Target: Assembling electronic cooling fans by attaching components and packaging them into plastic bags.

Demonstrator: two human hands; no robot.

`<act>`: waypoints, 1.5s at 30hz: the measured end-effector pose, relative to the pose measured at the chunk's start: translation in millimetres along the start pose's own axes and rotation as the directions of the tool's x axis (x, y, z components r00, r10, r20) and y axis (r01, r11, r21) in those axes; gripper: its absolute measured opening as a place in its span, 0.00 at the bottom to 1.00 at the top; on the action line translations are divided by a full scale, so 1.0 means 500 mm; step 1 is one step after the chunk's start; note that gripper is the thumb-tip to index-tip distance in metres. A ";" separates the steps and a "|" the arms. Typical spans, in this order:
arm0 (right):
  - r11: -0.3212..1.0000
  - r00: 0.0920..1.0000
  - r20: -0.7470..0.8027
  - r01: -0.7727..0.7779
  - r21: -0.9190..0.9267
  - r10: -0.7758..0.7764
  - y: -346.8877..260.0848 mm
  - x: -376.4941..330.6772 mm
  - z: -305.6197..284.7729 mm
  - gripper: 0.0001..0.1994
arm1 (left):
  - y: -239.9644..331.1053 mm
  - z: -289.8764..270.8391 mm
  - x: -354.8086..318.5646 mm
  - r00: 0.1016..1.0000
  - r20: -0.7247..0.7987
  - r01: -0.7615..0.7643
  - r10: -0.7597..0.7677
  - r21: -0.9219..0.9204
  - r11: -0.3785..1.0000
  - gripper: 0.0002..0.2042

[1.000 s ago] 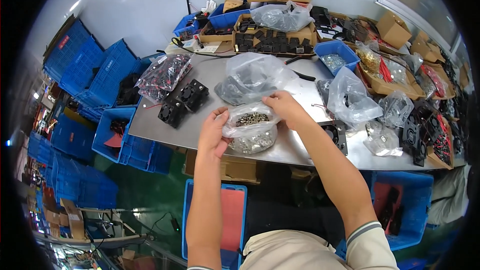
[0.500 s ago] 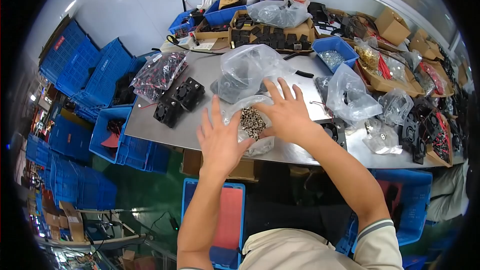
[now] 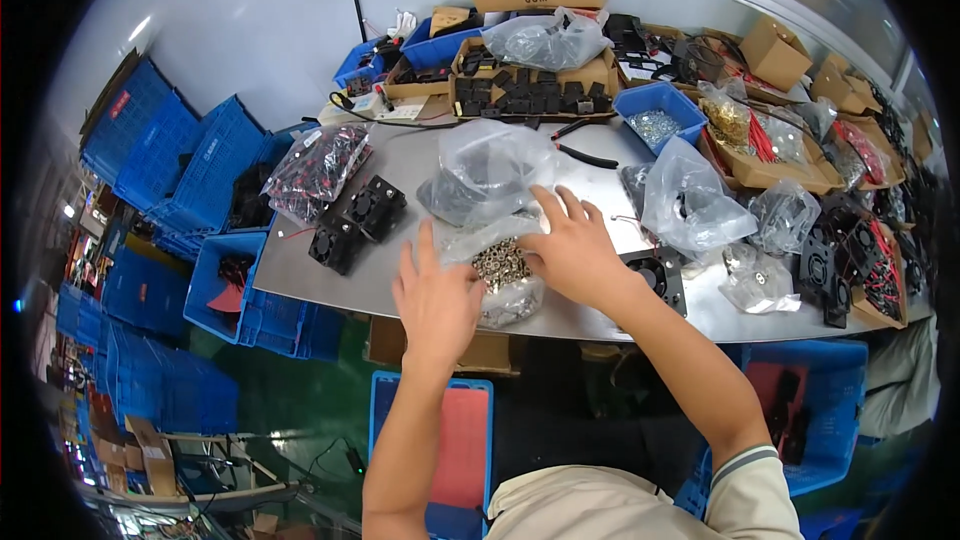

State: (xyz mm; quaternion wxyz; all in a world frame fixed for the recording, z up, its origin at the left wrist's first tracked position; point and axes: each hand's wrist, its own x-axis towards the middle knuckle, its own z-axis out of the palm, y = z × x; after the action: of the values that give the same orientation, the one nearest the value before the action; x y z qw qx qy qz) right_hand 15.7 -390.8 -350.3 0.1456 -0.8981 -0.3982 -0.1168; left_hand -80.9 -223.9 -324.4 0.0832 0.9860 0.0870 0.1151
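Note:
In front of me, near the table's front edge, sits a clear plastic bag (image 3: 512, 304) with its mouth spread wide. Small metal nuts (image 3: 500, 265) fill it. My left hand (image 3: 437, 305) is at the bag's left side, fingers stretched out and apart, thumb at the rim beside the nuts. On the opposite side, my right hand (image 3: 578, 255) has the rim between its thumb and bent fingers. Just behind lies a larger clear plastic bag (image 3: 490, 170), whose grey contents I cannot make out.
Black cooling fans (image 3: 375, 205) lie left of the bags, near a bag of red and black wires (image 3: 315, 168). Black-handled pliers (image 3: 588, 156) rest farther back. At right stand a blue bin of small metal parts (image 3: 660, 100), another plastic bag (image 3: 695, 200) and a black fan (image 3: 655, 275).
My left hand has come down and its thumb has drawn in. The right hand has shifted slightly down, and the bag's rim is folded lower around the nuts.

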 end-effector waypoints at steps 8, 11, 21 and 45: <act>0.853 0.948 -0.186 -0.134 0.504 0.258 0.019 0.110 -0.124 0.11 | -0.011 -0.090 0.082 0.962 -0.266 -0.086 -0.058 -0.499 0.863 0.21; 0.903 0.868 -0.316 -0.278 0.328 0.382 0.091 0.160 -0.057 0.12 | 0.031 -0.088 0.158 0.936 -0.327 -0.071 -0.131 -0.538 0.840 0.32; 0.156 0.799 0.504 -0.572 0.805 0.327 0.105 0.282 -0.055 0.10 | -0.094 0.038 0.272 0.871 0.411 0.359 -0.268 -0.906 -0.224 0.23; 0.748 0.876 0.143 -0.471 0.468 0.461 0.060 0.274 -0.014 0.24 | -0.055 -0.018 0.266 0.913 -0.398 -0.271 0.091 -0.425 0.864 0.14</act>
State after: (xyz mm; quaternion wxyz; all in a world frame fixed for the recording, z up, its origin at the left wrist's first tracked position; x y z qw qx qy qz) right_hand 127.4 -319.0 -304.1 0.3884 -0.9032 -0.1792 0.0359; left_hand 40.4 -170.6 -292.2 0.2912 0.9009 -0.0244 0.3209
